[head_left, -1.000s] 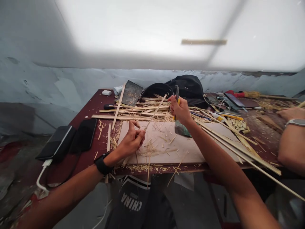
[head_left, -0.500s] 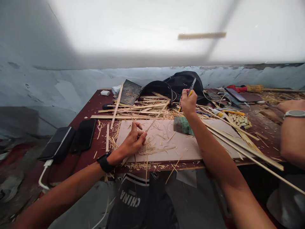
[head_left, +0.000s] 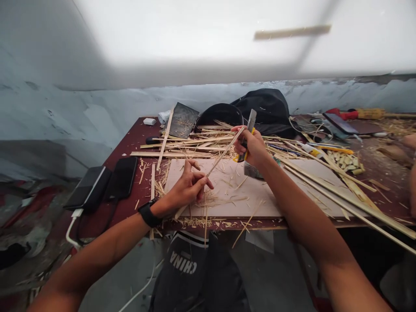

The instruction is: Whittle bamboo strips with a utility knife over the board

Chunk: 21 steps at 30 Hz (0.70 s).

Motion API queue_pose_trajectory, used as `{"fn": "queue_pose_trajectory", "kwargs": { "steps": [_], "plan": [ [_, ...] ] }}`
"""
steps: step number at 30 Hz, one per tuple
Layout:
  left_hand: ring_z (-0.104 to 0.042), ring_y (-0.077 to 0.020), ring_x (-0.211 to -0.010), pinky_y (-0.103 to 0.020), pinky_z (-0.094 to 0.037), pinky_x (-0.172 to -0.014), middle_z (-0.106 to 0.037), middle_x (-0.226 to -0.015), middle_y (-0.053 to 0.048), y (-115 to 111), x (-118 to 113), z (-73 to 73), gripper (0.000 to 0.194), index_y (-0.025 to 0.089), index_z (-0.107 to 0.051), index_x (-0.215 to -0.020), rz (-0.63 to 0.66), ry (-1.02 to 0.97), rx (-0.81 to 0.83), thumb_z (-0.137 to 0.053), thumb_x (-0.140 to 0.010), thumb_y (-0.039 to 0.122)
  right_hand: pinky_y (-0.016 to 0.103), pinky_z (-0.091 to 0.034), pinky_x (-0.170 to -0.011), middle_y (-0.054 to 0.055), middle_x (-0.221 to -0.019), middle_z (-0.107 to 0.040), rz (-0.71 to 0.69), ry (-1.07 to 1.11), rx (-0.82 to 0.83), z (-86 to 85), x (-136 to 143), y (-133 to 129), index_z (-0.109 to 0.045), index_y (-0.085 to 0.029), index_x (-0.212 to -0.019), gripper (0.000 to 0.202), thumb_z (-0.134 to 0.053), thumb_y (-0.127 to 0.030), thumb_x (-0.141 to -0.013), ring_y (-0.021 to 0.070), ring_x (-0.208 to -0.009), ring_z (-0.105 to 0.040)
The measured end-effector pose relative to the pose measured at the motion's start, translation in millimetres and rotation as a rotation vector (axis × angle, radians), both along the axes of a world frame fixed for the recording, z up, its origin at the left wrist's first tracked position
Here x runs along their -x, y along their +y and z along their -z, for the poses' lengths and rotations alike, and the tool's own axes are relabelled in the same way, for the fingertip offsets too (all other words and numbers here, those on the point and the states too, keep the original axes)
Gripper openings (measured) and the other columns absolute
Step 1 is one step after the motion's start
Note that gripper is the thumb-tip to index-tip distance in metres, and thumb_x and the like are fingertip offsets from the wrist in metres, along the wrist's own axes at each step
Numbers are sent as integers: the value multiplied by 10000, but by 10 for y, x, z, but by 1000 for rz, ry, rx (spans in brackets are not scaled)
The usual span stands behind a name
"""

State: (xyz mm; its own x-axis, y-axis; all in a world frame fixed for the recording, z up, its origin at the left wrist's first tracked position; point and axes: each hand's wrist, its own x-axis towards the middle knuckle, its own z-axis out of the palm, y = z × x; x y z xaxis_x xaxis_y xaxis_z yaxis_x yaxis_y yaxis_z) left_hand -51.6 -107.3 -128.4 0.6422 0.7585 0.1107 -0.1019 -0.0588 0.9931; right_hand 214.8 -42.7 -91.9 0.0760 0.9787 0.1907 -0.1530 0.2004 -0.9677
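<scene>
Over the pale board, the left hand pinches a thin strip and the right hand grips a utility knife, whose bare blade might, on slipping, cut a hand.

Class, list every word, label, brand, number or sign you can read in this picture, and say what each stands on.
"CHINA", in white letters, on the dark clothing.
White-and-yellow tube: any print is too small to read.
Knife: any marking is too small to read.
Nothing else is legible.
</scene>
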Motion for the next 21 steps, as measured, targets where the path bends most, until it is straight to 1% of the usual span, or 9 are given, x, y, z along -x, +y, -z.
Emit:
{"fn": "queue_pose_trajectory", "kwargs": {
  "steps": [2, 5, 7, 10, 13, 17, 19, 21],
  "plan": [
    [-578, -63, -413, -186, -489, -392, -780, -918, 7, 3, -8, -16, 450, 292, -239, -1042, -10, -27, 20, -687, -1035, 337, 275, -257, -421, -77, -658, -524, -5, 34, 4, -24, -41, -36, -643, -251, -1032, 218, -636, -424, -899, 78, -435, -250],
    [-607, -70, -433, -198, -528, -412, -804, -950, -14, -7, -17, -67, 477, 289, -240, -1044, -43, -47, 45, -715, -1024, 326, 281, -266, -419, -63, -694, -543, -4, 23, -23, -44, -85, -66, -645, -253, -1012, 209, -613, -434, -912, 84, -452, -225],
    [-609, -63, -444, -204, -556, -438, -813, -986, -33, -21, -16, -108, 467, 281, -247, -1058, -59, -57, 71, -712, -1027, 308, 267, -268, -414, -64, -712, -555, -14, 31, -57, -40, -105, -66, -644, -255, -980, 234, -687, -475, -911, 70, -454, -228],
    [-649, -77, -490, -231, -617, -492, -821, -1061, -61, -26, -10, -142, 424, 275, -254, -1069, -52, -90, 131, -674, -1019, 247, 234, -262, -401, -77, -736, -575, -54, 94, -92, -3, -133, -40, -631, -254, -947, 349, -836, -523, -861, 38, -444, -248],
    [-699, -102, -548, -267, -667, -537, -822, -1111, -66, -4, -7, -123, 437, 279, -250, -1050, -39, -124, 163, -663, -972, 163, 218, -268, -388, -88, -741, -594, -77, 140, -82, 42, -162, -6, -628, -254, -955, 394, -886, -528, -838, 27, -437, -261],
    [-745, -118, -590, -272, -692, -570, -819, -1139, -59, 22, -3, -78, 508, 282, -250, -1042, -9, -128, 165, -728, -944, 141, 213, -276, -385, -85, -748, -619, -87, 171, -77, 75, -178, 16, -660, -249, -969, 374, -899, -504, -837, 26, -442, -277],
    [-781, -132, -639, -282, -706, -595, -789, -1242, -85, 19, 1, -69, 527, 280, -259, -1050, -3, -107, 168, -755, -935, 145, 211, -274, -386, -89, -743, -610, -103, 178, -76, 83, -170, 15, -674, -247, -970, 375, -907, -503, -828, 23, -442, -280],
    [-814, -152, -701, -294, -717, -613, -715, -1381, -116, 11, 5, -67, 531, 275, -270, -1061, -12, -74, 166, -772, -931, 163, 211, -275, -387, -93, -736, -593, -117, 171, -67, 87, -159, 11, -680, -249, -974, 372, -907, -504, -826, 24, -446, -283]
  ]
}}
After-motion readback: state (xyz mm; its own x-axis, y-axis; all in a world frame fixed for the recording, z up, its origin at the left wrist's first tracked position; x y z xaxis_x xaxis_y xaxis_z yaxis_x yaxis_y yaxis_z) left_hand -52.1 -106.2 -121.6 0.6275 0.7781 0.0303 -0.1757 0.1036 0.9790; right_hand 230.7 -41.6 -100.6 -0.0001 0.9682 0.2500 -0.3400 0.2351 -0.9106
